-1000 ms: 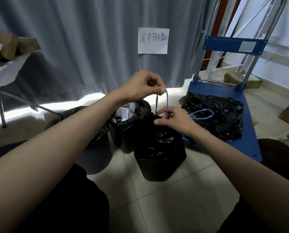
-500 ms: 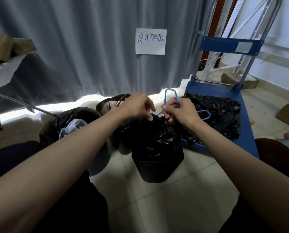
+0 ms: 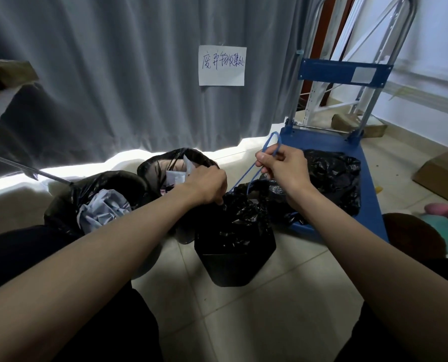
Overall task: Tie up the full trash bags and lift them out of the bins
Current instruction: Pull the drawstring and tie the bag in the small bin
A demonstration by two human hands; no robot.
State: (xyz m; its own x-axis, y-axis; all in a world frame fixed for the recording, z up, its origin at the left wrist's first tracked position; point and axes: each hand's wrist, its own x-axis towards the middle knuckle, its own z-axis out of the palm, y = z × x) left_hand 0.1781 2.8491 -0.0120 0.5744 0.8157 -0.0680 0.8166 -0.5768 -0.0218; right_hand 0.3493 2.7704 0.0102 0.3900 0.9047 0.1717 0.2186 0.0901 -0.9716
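A small black bin (image 3: 234, 265) stands on the tiled floor in front of me, lined with a black trash bag (image 3: 240, 218) whose top is gathered. My right hand (image 3: 283, 168) pinches the bag's blue drawstring (image 3: 249, 176) and holds it taut up and to the right, a loop sticking out above the fingers. My left hand (image 3: 208, 185) is closed on the bag's gathered neck just left of the string. Two more lined bins stand to the left: one (image 3: 100, 202) with pale crumpled waste, one (image 3: 173, 165) behind with papers.
A blue platform trolley (image 3: 348, 142) stands to the right, carrying a tied black bag (image 3: 332, 178). A grey curtain with a paper sign (image 3: 221, 65) hangs behind. Cardboard boxes (image 3: 442, 173) lie at the far right. My dark-clad knees frame the lower view.
My left hand came down from holding the drawstring high to gripping the bag's neck. My right hand rose and took over the string, pulling it up and right.
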